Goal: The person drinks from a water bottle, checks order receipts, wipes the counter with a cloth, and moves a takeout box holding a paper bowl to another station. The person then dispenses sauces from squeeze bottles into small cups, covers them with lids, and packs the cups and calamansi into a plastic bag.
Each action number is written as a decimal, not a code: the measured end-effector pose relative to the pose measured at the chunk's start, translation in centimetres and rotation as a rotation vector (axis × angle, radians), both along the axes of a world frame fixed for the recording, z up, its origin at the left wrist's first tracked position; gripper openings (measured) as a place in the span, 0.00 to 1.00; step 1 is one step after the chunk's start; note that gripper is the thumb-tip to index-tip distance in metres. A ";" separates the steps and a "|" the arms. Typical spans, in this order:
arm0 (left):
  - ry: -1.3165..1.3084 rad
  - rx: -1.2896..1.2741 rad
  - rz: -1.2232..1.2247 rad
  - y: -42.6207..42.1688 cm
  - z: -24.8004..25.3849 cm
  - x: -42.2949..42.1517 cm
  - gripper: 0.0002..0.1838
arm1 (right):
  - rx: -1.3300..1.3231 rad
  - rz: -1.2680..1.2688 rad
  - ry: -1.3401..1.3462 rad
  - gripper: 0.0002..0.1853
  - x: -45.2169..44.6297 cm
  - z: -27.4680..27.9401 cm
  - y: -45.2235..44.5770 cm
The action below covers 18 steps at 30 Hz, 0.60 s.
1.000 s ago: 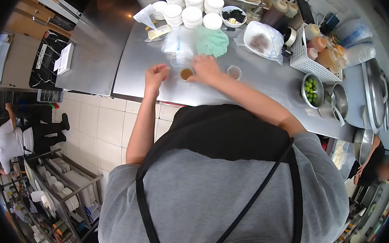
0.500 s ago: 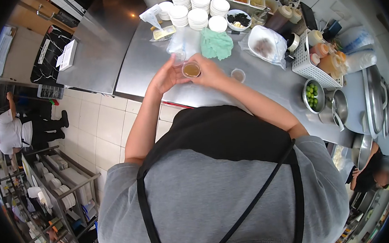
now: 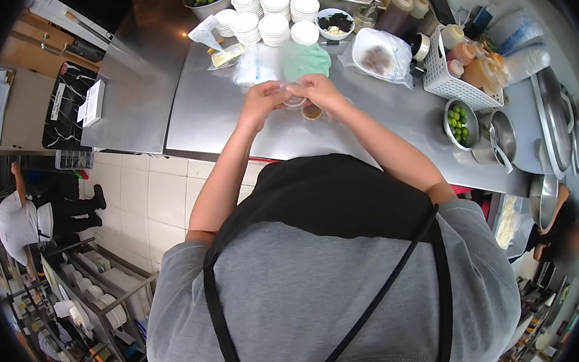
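Note:
My left hand (image 3: pixel 264 102) and my right hand (image 3: pixel 319 91) meet over the steel counter, their fingers closed on opposite sides of a clear round plastic lid (image 3: pixel 295 102). Just below it, a small clear cup of brown sauce (image 3: pixel 312 112) stands on the counter, partly covered by the lid and my right hand. Beyond my fingers lie a green cloth (image 3: pixel 307 61) and a clear plastic bag (image 3: pixel 256 64). My right wrist hides most of what is behind it.
Stacks of white dishes (image 3: pixel 273 30) stand at the back, beside a bowl of dark food (image 3: pixel 335 23). To the right are a bagged white container (image 3: pixel 376 55), a basket of bottles (image 3: pixel 454 73) and a bowl of limes (image 3: pixel 460 123). Co-workers (image 3: pixel 24 219) are at both sides.
The sauce cup has gone from my right hand to the counter. Both hands have come together on the clear lid and shifted slightly right. The view has turned a little.

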<state>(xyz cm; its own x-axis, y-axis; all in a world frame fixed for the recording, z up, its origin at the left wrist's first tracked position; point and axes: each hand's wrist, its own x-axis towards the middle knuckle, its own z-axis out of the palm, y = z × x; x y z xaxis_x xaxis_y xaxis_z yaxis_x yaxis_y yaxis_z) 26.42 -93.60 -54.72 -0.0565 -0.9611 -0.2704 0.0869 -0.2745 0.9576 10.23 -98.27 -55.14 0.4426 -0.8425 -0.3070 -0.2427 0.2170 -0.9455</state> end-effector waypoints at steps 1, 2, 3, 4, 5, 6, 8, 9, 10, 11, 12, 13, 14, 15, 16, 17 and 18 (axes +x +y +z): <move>0.001 0.002 -0.005 -0.1 -0.1 -0.3 0.17 | 0.002 -0.005 0.001 0.19 -0.2 -0.1 -0.1; -0.017 0.009 0.004 -0.3 -0.1 -0.6 0.17 | -0.034 -0.008 0.012 0.17 -0.4 -0.3 -0.1; -0.034 0.017 0.015 -0.5 -0.2 -0.9 0.17 | -0.070 -0.009 0.022 0.15 -0.5 -0.2 0.0; -0.034 0.018 0.013 -0.6 -0.3 -1.1 0.17 | -0.069 -0.011 0.023 0.15 -0.7 -0.1 0.1; -0.026 0.006 0.011 -0.6 -0.4 -1.4 0.17 | -0.057 -0.027 0.009 0.14 -0.9 0.0 0.1; -0.018 -0.005 0.007 -0.8 -0.5 -1.6 0.17 | -0.045 -0.044 -0.004 0.14 -1.1 0.1 0.2; -0.019 -0.008 -0.002 -1.0 -1.0 -2.1 0.17 | -0.047 -0.062 0.004 0.14 -1.6 -0.2 0.2; -0.020 -0.010 -0.007 -1.1 -1.1 -2.3 0.17 | -0.047 -0.076 0.013 0.14 -1.8 -0.4 0.2; -0.020 -0.009 -0.013 -1.2 -1.2 -2.5 0.17 | -0.046 -0.082 0.013 0.14 -2.1 -1.0 0.1; -0.025 -0.010 -0.013 -1.3 -1.3 -2.7 0.16 | -0.040 -0.092 0.008 0.16 -2.2 -1.6 -0.1; -0.030 -0.012 -0.015 -1.4 -1.3 -2.9 0.15 | -0.034 -0.103 0.003 0.18 -2.4 -1.7 0.0; -0.029 -0.011 -0.022 -1.5 -1.3 -3.0 0.15 | -0.033 -0.111 0.004 0.18 -2.8 -1.8 0.0; -0.058 0.031 -0.051 -1.6 -1.3 -3.0 0.16 | -0.090 -0.078 0.078 0.21 -3.2 -1.8 -0.1; -0.088 0.073 -0.081 -1.6 -1.3 -3.0 0.16 | -0.146 -0.046 0.153 0.24 -3.7 -1.7 -0.1; -0.088 0.073 -0.091 -1.8 -1.9 -2.9 0.16 | -0.144 -0.056 0.154 0.24 -4.3 -1.6 -0.3; -0.125 0.086 -0.106 -2.0 -3.0 -2.8 0.16 | -0.352 -0.079 0.244 0.25 -5.1 -1.3 -0.8; -0.161 0.098 -0.121 -2.1 -4.0 -2.7 0.17 | -0.559 -0.101 0.336 0.26 -6.1 -0.9 -1.4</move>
<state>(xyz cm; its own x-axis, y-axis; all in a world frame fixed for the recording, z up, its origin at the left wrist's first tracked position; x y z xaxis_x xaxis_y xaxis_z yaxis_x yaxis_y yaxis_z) 23.71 -95.72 -58.74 -0.1185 -0.9186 -0.3771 -0.1044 -0.3661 0.9247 4.10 -99.65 -56.08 0.3097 -0.9474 0.0810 -0.5481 -0.2475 -0.7990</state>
